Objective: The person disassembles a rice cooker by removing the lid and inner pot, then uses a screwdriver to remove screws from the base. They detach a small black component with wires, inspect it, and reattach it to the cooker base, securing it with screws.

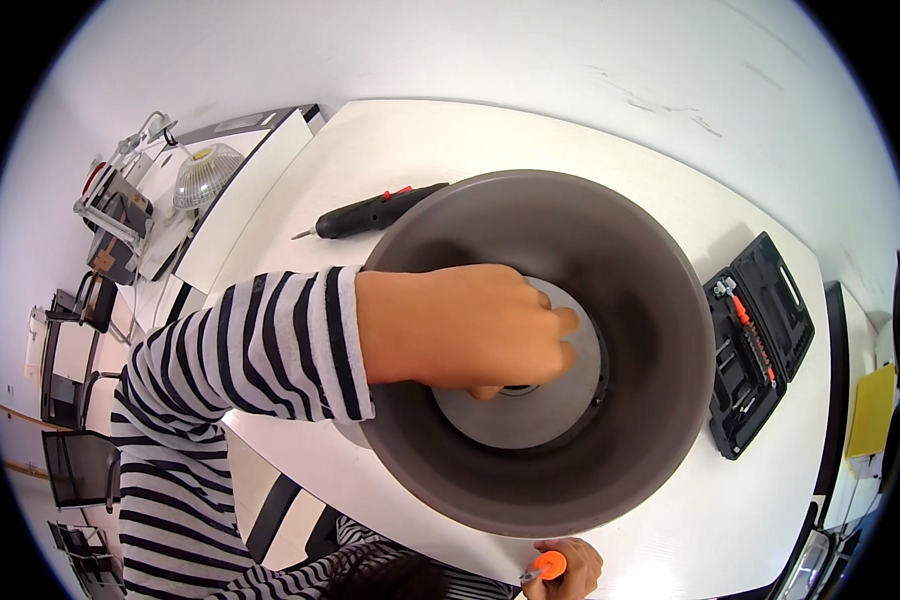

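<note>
Gripping an orange-handled tool [550, 565]: right hand [578, 568]; left hand [495, 325] curls inside tub [660, 330], grasp hidden.

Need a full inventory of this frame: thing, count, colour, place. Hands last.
round tub: 1, grey-brown, mid-table
disc: 1, grey, inside tub bottom
power screwdriver: 1, black with red, left of tub
tool case: 1, black, open, orange-and-black tools inside, right of tub
orange-handled screwdriver: 1, orange, in right hand
table: 1, white, under tub
wire-caged lamp: 1, pale, upper left
chairs: at least 2, black, far left
panel: 1, yellow, far right
wall: white, scuffed, behind table
other background clutter: too small to tell
striped sleeves: 2, black-and-white, left and bottom
left hand: 1, bare, inside tub
right hand: 1, bare, bottom edge
</note>
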Action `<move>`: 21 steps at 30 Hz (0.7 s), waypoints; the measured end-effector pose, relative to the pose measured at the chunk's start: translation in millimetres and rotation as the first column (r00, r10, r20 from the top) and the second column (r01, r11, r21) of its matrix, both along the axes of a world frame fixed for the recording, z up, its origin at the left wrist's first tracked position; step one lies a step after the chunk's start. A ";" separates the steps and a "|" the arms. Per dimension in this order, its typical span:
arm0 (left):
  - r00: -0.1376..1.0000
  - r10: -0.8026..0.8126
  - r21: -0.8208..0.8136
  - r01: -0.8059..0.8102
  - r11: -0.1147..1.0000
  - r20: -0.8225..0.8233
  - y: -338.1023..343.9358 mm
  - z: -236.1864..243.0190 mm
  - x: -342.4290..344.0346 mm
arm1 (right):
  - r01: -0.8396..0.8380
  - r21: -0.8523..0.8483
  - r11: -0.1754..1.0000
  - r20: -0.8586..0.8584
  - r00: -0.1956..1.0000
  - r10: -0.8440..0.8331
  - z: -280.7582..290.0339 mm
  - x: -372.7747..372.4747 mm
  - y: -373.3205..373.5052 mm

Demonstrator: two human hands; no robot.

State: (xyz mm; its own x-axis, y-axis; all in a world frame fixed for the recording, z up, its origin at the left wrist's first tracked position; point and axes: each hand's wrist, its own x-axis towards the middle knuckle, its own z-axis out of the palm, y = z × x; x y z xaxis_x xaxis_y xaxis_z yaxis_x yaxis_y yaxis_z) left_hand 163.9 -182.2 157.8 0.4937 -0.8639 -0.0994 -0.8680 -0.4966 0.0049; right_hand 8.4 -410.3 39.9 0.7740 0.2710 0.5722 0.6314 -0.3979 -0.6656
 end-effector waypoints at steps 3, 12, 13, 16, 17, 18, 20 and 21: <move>1.000 -0.022 -0.040 0.022 0.999 0.013 -1.0 -1.5 -1.7 | -0.013 -0.001 1.000 -0.010 1.000 0.013 -1.6 -0.7 -1.1; 1.000 -0.013 0.022 0.013 1.000 -0.028 -9.9 5.7 -14.6 | -0.016 0.003 1.000 0.040 0.999 0.016 -4.4 -0.2 0.7; 0.999 -0.029 -0.006 0.029 1.000 -0.014 -11.8 2.5 -11.8 | 0.004 -0.003 1.000 0.044 0.999 -0.004 -3.8 0.7 0.4; 0.999 -0.041 -0.050 0.041 0.998 -0.008 -14.5 -3.1 -8.4 | -0.002 -0.010 1.000 0.058 0.998 0.003 -2.9 2.8 -1.5; 0.999 -0.032 -0.048 0.031 0.998 -0.012 -14.5 -1.9 -9.6 | -0.009 -0.008 1.000 0.055 0.998 0.010 -2.7 2.6 -1.6; 0.999 0.004 -0.028 -0.005 1.000 -0.035 -15.0 0.4 -10.9 | -0.016 -0.007 1.000 0.052 0.999 0.016 -2.6 2.4 -1.9; 0.994 0.076 0.017 -0.075 0.997 -0.078 -16.5 7.8 -13.6 | -0.024 0.002 1.000 0.049 0.999 0.024 -1.9 2.0 -1.9; 0.994 0.092 0.013 -0.092 0.996 -0.065 -16.5 11.2 -14.0 | -0.026 0.009 1.000 0.049 0.998 0.025 -1.2 1.8 -1.6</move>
